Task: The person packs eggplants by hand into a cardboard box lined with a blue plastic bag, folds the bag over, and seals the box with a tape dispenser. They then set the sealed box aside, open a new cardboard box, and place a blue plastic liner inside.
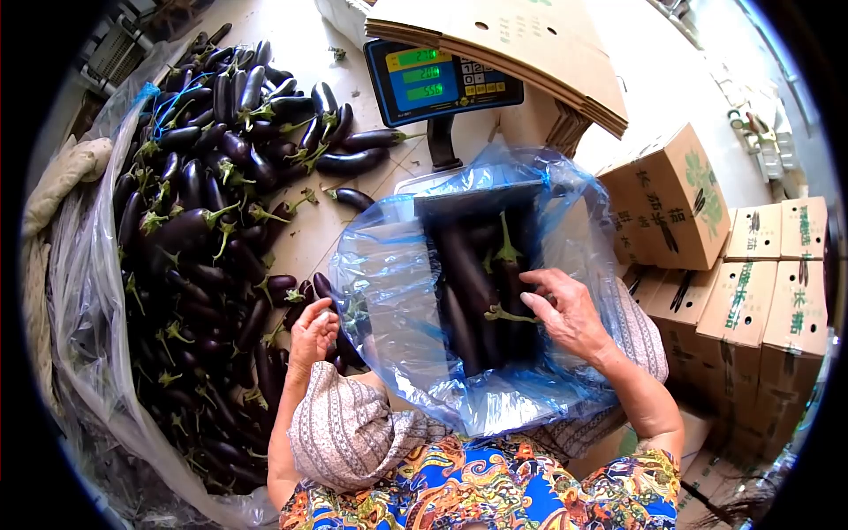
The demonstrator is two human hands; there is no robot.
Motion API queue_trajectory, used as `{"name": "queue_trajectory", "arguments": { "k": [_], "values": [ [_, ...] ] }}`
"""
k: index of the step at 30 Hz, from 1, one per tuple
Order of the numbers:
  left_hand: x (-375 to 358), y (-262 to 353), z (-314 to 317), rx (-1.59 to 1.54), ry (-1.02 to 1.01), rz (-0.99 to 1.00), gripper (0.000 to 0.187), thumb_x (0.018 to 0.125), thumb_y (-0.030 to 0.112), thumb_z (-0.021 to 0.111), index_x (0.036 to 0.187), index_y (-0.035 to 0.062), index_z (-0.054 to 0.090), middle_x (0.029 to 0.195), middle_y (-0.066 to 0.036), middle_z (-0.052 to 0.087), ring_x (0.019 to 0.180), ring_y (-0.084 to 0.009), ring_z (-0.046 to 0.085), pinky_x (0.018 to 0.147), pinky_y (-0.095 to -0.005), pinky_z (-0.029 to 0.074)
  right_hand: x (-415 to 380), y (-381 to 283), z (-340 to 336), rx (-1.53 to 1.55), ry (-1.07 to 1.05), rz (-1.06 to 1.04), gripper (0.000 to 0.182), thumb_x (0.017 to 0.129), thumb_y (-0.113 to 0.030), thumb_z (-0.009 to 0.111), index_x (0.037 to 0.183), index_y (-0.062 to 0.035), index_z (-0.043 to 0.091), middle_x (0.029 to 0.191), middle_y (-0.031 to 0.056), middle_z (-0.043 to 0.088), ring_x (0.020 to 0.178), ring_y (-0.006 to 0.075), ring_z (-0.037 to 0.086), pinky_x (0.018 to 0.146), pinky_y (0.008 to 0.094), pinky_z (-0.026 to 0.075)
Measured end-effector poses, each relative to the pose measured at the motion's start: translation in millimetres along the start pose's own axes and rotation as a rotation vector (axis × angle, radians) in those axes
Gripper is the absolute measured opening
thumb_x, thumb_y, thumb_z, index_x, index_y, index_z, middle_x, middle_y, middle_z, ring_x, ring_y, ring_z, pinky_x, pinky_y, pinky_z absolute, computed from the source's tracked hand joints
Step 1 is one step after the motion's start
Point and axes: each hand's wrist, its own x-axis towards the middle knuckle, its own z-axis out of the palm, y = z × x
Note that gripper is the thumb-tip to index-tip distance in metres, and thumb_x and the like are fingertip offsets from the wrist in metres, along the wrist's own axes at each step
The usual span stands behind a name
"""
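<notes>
An open box lined with a blue plastic bag point(380, 291) stands in front of me with several dark eggplants point(468, 274) lying in it. My right hand point(570, 314) is over the right side of the box, beside the eggplant stems, thumb and fingers apart. On the left, my left hand point(314, 334) is between the bag and a large heap of eggplants point(208, 230). Its fingers are curled, and whether they hold anything is too small to tell. Behind the box stands a scale display point(442, 79) with lit green digits.
Flattened cardboard sheets point(521, 44) lie over the top right of the display. A printed carton point(667, 199) leans at the right, above rows of closed cartons point(742, 300). Clear plastic sheeting point(79, 300) edges the heap at the far left.
</notes>
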Motion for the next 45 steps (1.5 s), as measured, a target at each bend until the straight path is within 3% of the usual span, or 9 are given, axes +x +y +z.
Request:
{"name": "queue_trajectory", "arguments": {
  "k": [7, 19, 22, 26, 31, 35, 37, 42, 45],
  "values": [
    [-4, -16, 2, 0.036, 0.085, -0.063, 0.033, 0.096, 0.008, 0.059, 0.128, 0.0033, 0.058, 0.093, -0.006, 0.065, 0.075, -0.0117, 0.063, 0.065, -0.0229, 0.052, 1, -3, 6, -0.043, -0.049, -0.073, 0.027, 0.089, -0.014, 0.067, 0.112, 0.0002, 0.064, 0.104, 0.0194, 0.065, 0.083, 0.0351, 0.066, 0.076, 0.0396, 0.053],
    [-6, -5, 17, 0.068, 0.069, -0.023, 0.032, 0.095, 0.006, 0.057, 0.127, -0.0002, 0.057, 0.091, -0.006, 0.063, 0.072, -0.0095, 0.059, 0.064, -0.0199, 0.049, 1, 8, 14, -0.099, -0.133, -0.040, 0.036, 0.087, -0.019, 0.069, 0.116, -0.0001, 0.062, 0.105, 0.0211, 0.063, 0.092, 0.0408, 0.064, 0.082, 0.0448, 0.052],
    [-8, 2, 17, 0.090, 0.052, -0.003, 0.032, 0.095, 0.005, 0.057, 0.126, 0.0002, 0.058, 0.092, -0.006, 0.063, 0.073, -0.0099, 0.060, 0.064, -0.0201, 0.049, -1, 22, 21, -0.218, -0.097, -0.121, 0.043, 0.085, -0.021, 0.072, 0.120, 0.0003, 0.061, 0.102, 0.0177, 0.064, 0.080, 0.0306, 0.067, 0.074, 0.0388, 0.053],
    [-13, 31, 32, 0.174, 0.058, 0.097, 0.030, 0.096, 0.006, 0.058, 0.126, 0.0007, 0.059, 0.093, -0.005, 0.065, 0.076, -0.0094, 0.060, 0.067, -0.0202, 0.049, 0, 36, 36, -0.350, -0.159, -0.162, 0.054, 0.080, -0.026, 0.077, 0.123, 0.0008, 0.057, 0.101, 0.0206, 0.063, 0.082, 0.0397, 0.064, 0.073, 0.0456, 0.052],
    [-51, 112, 116, 0.573, -0.050, 0.448, 0.033, 0.095, 0.003, 0.059, 0.128, -0.0005, 0.058, 0.094, -0.004, 0.065, 0.084, -0.0089, 0.059, 0.079, -0.0218, 0.048, 13, 30, 43, -0.381, -0.318, -0.063, 0.034, 0.084, -0.025, 0.072, 0.100, 0.0008, 0.058, 0.083, 0.0224, 0.065, 0.085, 0.0467, 0.062, 0.071, 0.0548, 0.049],
    [-72, 150, 188, 0.981, -0.380, 0.623, 0.048, 0.083, -0.004, 0.067, 0.130, 0.0040, 0.059, 0.102, -0.007, 0.067, 0.095, -0.0167, 0.065, 0.079, -0.0274, 0.053, 38, 9, 9, 0.256, -0.557, 0.120, 0.032, 0.090, -0.033, 0.070, 0.098, -0.0026, 0.066, 0.076, 0.0046, 0.064, 0.070, 0.0166, 0.059, 0.061, 0.0309, 0.045],
    [-75, 152, 228, 1.169, -0.575, 0.814, 0.073, 0.074, 0.002, 0.078, 0.141, 0.0123, 0.051, 0.128, -0.013, 0.057, 0.111, -0.0267, 0.060, 0.091, -0.0368, 0.053, 43, -16, -16, 0.569, -0.544, 0.271, 0.032, 0.093, -0.039, 0.068, 0.095, -0.0072, 0.070, 0.074, -0.0063, 0.061, 0.062, 0.0024, 0.050, 0.055, 0.0192, 0.038],
    [-49, 134, 283, 1.360, -0.597, 1.393, 0.075, 0.064, -0.002, 0.081, 0.133, 0.0062, 0.052, 0.123, -0.016, 0.061, 0.115, -0.0351, 0.059, 0.101, -0.0423, 0.046, 22, -52, -47, 0.818, -0.546, 0.194, 0.035, 0.100, -0.037, 0.059, 0.106, -0.0037, 0.068, 0.072, -0.0034, 0.062, 0.057, 0.0008, 0.047, 0.051, 0.0162, 0.034],
    [-47, 141, 281, 1.155, -0.464, 1.207, 0.063, 0.068, -0.002, 0.080, 0.125, 0.0049, 0.053, 0.110, -0.014, 0.065, 0.102, -0.0267, 0.067, 0.090, -0.0361, 0.053, 27, -45, -49, 0.901, -0.470, 0.089, 0.043, 0.104, -0.040, 0.048, 0.110, -0.0021, 0.067, 0.079, 0.0012, 0.066, 0.061, 0.0024, 0.051, 0.052, 0.0176, 0.039]
  ]
}}
